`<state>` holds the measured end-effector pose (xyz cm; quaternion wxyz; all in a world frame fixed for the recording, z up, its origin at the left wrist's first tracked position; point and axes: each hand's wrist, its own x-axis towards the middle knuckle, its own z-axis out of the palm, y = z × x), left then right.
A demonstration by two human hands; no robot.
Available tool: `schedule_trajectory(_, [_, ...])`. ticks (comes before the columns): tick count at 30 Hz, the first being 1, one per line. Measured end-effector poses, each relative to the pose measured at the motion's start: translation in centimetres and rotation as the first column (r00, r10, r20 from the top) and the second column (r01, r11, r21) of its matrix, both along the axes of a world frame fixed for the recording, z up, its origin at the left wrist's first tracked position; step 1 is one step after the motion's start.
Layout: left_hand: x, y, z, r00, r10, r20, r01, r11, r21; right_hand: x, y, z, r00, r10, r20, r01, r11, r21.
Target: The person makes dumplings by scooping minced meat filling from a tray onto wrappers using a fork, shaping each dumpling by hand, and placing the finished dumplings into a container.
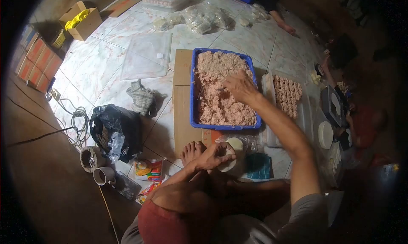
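My right hand (241, 87) is over a blue tray (194, 95) heaped with pale pink minced filling (219, 65). Its fingers are closed at the surface of the filling, around a small thin thing I cannot make out. Close to my foot, my left hand (216, 156) is curled with a pale round dough wrapper (229, 158) between thumb and fingers. Just beyond it lies a stack of similar round wrappers (236, 145), partly hidden. To the right of the tray, a clear plastic container (267, 88) holds rows of small filled pieces (288, 95).
Cardboard (182, 112) lies under the tray. A clear lid (146, 57), a grey cloth (141, 97) and a black plastic bag (117, 131) are on the left. Bagged packs (206, 18) lie at the back. A mug (103, 176) stands lower left. Another person's hand (287, 28) rests at upper right.
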<state>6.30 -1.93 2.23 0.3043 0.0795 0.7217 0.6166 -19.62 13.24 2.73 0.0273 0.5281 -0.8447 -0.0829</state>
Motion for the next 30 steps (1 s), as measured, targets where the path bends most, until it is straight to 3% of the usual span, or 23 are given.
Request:
schedule_trajectory(2, [-0.1, 0.3, 0.0, 0.997, 0.074, 0.022, -0.073, 0.997, -0.026, 0.1, -0.2, -0.5, 0.998, -0.011, -0.065, 0.006, 0.997, -0.083])
schedule_trajectory(4, [-0.7, -0.1, 0.5, 0.998, 0.034, 0.061, -0.034, 0.999, 0.009, 2.5, -1.0, 1.5, 0.988, 0.0, 0.152, -0.006, 0.999, 0.04])
schedule_trajectory(7, [-0.6, -0.4, 0.7, 1.0, 0.008, 0.01, -0.009, 0.996, 0.093, 0.1, 0.8, 2.9, 0.984, -0.085, 0.157, 0.092, 0.995, -0.035])
schedule_trajectory(8, [-0.5, -0.4, 1.5, 0.999, -0.033, 0.042, 0.038, 0.994, -0.107, 0.6, 0.9, 2.1, 0.997, -0.073, 0.003, 0.073, 0.978, -0.194])
schedule_trajectory(9, [-0.9, -0.4, 2.7, 0.994, -0.057, 0.098, 0.074, 0.979, -0.188, 2.0, 0.7, 1.5, 0.997, -0.071, 0.009, 0.072, 0.978, -0.197])
schedule_trajectory(11, [-1.7, -0.3, 5.0, 0.971, -0.104, 0.216, 0.174, 0.926, -0.336, 4.2, -0.8, 0.9, 0.986, -0.003, 0.165, 0.005, 1.0, -0.017])
schedule_trajectory(12, [-1.3, -0.1, 4.6, 0.986, -0.046, 0.159, 0.101, 0.927, -0.361, 3.7, -1.2, 2.9, 0.971, -0.084, 0.222, 0.054, 0.989, 0.137])
schedule_trajectory(15, [-0.7, 0.0, -1.7, 0.999, -0.017, 0.048, 0.029, 0.968, -0.249, 2.8, 0.9, 2.9, 0.974, -0.107, 0.2, 0.115, 0.993, -0.031])
schedule_trajectory(17, [-0.5, 0.5, -4.3, 0.989, 0.011, 0.147, 0.01, 0.99, -0.142, 3.5, 1.7, 2.3, 0.974, -0.122, 0.191, 0.141, 0.986, -0.088])
schedule_trajectory(19, [-0.9, 0.3, -0.6, 0.957, 0.03, 0.288, -0.039, 0.999, 0.027, 4.8, 2.4, 3.2, 0.904, -0.053, 0.423, 0.146, 0.971, -0.188])
schedule_trajectory(20, [-0.7, 0.4, -0.5, 0.979, 0.079, 0.188, -0.047, 0.985, -0.167, 4.1, 3.3, 2.5, 0.816, -0.079, 0.572, 0.219, 0.959, -0.181])
schedule_trajectory(21, [-0.7, 0.6, -0.2, 0.991, 0.111, 0.07, -0.079, 0.932, -0.353, 4.1, 4.3, 2.7, 0.817, -0.098, 0.568, 0.233, 0.958, -0.169])
schedule_trajectory(22, [-0.7, 0.3, 1.9, 0.98, 0.149, 0.131, -0.126, 0.977, -0.171, 4.2, 5.2, 2.8, 0.842, -0.117, 0.527, 0.267, 0.939, -0.218])
schedule_trajectory(23, [-0.3, 0.5, 1.4, 0.98, 0.14, 0.14, -0.116, 0.979, -0.165, 4.6, 5.8, 2.6, 0.86, -0.135, 0.492, 0.298, 0.916, -0.268])
schedule_trajectory(24, [0.0, 0.7, 0.3, 0.984, 0.16, 0.077, -0.137, 0.96, -0.246, 4.9, 6.2, 2.7, 0.824, -0.172, 0.54, 0.378, 0.877, -0.298])
schedule_trajectory(28, [0.7, 1.7, -4.3, 0.959, 0.192, -0.206, -0.274, 0.804, -0.527, 5.7, 5.7, 5.0, 0.831, -0.194, 0.521, 0.404, 0.855, -0.326])
schedule_trajectory(30, [0.7, 1.9, -4.5, 0.945, 0.177, -0.276, -0.311, 0.749, -0.585, 5.5, 5.0, 5.0, 0.889, -0.182, 0.42, 0.317, 0.907, -0.278])
